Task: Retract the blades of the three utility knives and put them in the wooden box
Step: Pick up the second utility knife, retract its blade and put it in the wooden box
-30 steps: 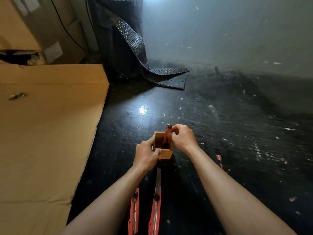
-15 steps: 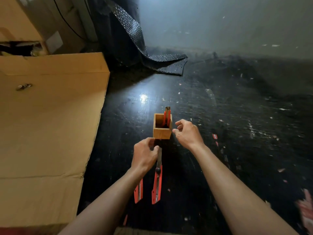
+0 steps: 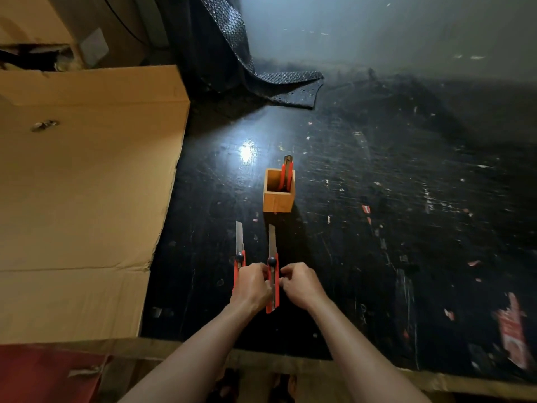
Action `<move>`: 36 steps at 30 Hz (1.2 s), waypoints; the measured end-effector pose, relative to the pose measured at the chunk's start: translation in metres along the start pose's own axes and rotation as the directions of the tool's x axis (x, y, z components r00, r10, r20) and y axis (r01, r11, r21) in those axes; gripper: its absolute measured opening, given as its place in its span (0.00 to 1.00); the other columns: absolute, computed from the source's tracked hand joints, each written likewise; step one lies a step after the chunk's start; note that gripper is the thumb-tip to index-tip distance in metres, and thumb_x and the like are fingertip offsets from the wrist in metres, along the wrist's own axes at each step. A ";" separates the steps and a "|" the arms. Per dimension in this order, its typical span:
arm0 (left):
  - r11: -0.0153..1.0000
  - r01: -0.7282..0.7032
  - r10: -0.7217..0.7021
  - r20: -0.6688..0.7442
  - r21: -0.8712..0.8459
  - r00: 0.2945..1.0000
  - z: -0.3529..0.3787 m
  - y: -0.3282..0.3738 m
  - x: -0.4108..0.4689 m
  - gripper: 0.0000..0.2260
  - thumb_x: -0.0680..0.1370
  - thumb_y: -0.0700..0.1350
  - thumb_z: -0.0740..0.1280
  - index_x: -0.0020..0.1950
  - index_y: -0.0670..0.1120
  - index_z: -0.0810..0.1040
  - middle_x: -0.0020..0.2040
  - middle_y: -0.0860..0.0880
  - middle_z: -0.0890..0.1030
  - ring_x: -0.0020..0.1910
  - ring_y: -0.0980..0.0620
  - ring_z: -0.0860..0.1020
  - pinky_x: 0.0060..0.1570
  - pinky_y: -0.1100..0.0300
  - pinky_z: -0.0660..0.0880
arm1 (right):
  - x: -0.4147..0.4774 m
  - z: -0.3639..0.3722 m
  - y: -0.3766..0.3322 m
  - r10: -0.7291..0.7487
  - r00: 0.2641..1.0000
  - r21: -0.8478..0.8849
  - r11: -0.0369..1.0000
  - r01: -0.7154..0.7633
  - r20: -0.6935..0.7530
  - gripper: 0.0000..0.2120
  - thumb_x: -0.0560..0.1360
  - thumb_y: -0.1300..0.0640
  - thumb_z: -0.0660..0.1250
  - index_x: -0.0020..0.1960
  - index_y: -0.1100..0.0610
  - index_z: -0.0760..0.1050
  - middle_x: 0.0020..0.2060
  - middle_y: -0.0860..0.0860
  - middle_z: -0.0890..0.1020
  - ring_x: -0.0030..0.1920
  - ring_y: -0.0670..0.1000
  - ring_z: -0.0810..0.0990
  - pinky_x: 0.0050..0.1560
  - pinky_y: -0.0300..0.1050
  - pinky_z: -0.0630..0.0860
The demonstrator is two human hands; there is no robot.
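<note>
A small wooden box (image 3: 277, 199) stands upright on the black table, with one red utility knife (image 3: 287, 173) standing inside it, top sticking out. Two more red knives lie on the table nearer to me, blades extended toward the box. The left knife (image 3: 239, 251) lies untouched beside my left hand. The middle knife (image 3: 272, 257) lies between my hands. My left hand (image 3: 252, 285) and my right hand (image 3: 300, 285) both have fingertips on its red handle from either side.
A large flattened cardboard sheet (image 3: 81, 199) covers the table's left side. A roll of black bubble wrap (image 3: 232, 53) stands at the back. The wooden table edge (image 3: 290, 359) runs along the front. Paper scraps dot the right side of the table.
My right hand let go of the knife in the box, and my left hand left the box. Both hands drew back toward me and closed on the middle knife's handle.
</note>
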State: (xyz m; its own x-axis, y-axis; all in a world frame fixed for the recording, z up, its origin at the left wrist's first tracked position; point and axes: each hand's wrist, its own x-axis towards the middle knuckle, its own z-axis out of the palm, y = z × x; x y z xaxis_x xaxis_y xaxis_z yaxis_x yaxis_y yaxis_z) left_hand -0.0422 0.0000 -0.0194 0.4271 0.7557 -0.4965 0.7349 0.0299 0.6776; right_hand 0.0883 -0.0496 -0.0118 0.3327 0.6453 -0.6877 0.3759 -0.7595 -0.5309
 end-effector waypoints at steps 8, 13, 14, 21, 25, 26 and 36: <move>0.980 0.019 -0.042 -0.112 -0.197 0.993 0.017 -0.002 -0.015 0.14 0.76 0.40 0.75 0.61 0.47 0.82 0.49 0.55 0.84 0.48 0.60 0.82 0.48 0.66 0.80 | -0.023 0.014 0.019 -0.043 0.985 0.273 0.958 0.088 -0.168 0.10 0.77 0.60 0.70 0.53 0.46 0.76 0.46 0.45 0.83 0.42 0.42 0.84 0.37 0.36 0.81; 0.956 -0.095 0.053 -0.154 -0.278 0.987 -0.001 0.015 -0.021 0.14 0.75 0.38 0.76 0.60 0.46 0.83 0.46 0.56 0.85 0.46 0.62 0.84 0.41 0.70 0.80 | -0.035 -0.007 0.013 -0.126 0.966 0.390 0.897 0.208 -0.224 0.11 0.75 0.62 0.72 0.54 0.50 0.79 0.46 0.48 0.85 0.44 0.45 0.86 0.46 0.45 0.85; 0.949 -0.119 0.077 -0.153 -0.292 0.985 -0.008 0.018 -0.021 0.14 0.75 0.38 0.76 0.60 0.47 0.84 0.47 0.55 0.86 0.46 0.60 0.85 0.42 0.69 0.82 | -0.038 -0.011 0.009 -0.155 0.960 0.404 0.882 0.241 -0.235 0.11 0.75 0.63 0.72 0.54 0.51 0.80 0.46 0.49 0.86 0.44 0.45 0.87 0.45 0.45 0.85; 0.843 -0.292 0.249 -0.155 -0.451 0.956 -0.076 0.062 -0.024 0.14 0.77 0.34 0.73 0.62 0.43 0.83 0.52 0.44 0.87 0.48 0.48 0.88 0.48 0.50 0.86 | -0.060 -0.051 -0.044 -0.340 0.863 0.443 0.752 0.488 -0.373 0.12 0.74 0.66 0.72 0.56 0.57 0.80 0.47 0.52 0.87 0.47 0.47 0.87 0.45 0.43 0.84; 0.752 -0.347 0.336 -0.126 -0.561 0.933 -0.113 0.100 -0.028 0.16 0.79 0.31 0.69 0.65 0.41 0.78 0.56 0.39 0.85 0.50 0.43 0.88 0.44 0.53 0.86 | -0.070 -0.083 -0.079 -0.419 0.810 0.480 0.657 0.582 -0.409 0.10 0.76 0.67 0.71 0.55 0.58 0.79 0.49 0.56 0.87 0.49 0.53 0.87 0.48 0.49 0.85; 0.733 -0.359 0.358 -0.121 -0.577 0.926 -0.122 0.109 -0.030 0.17 0.79 0.31 0.69 0.66 0.42 0.78 0.56 0.38 0.85 0.50 0.43 0.88 0.44 0.53 0.86 | -0.075 -0.091 -0.087 -0.434 0.797 0.480 0.639 0.601 -0.420 0.10 0.76 0.68 0.71 0.55 0.58 0.79 0.49 0.56 0.87 0.49 0.54 0.87 0.46 0.48 0.85; 0.653 -0.530 0.505 -0.210 -0.541 0.837 -0.175 0.178 -0.046 0.19 0.77 0.26 0.68 0.64 0.42 0.80 0.43 0.49 0.89 0.39 0.50 0.89 0.36 0.57 0.84 | -0.109 -0.144 -0.145 -0.559 0.580 0.187 0.605 0.774 -0.592 0.13 0.79 0.57 0.69 0.64 0.51 0.75 0.48 0.51 0.86 0.47 0.50 0.87 0.45 0.46 0.85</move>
State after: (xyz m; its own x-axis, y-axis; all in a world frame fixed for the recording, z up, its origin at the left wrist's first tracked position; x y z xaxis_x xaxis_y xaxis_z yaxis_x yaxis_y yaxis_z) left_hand -0.0231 0.0857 0.2191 0.6182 0.7849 0.0408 -0.0312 -0.0273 0.9991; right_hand 0.1224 0.0018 0.2118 0.4945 0.8479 0.1909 0.3228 0.0248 -0.9461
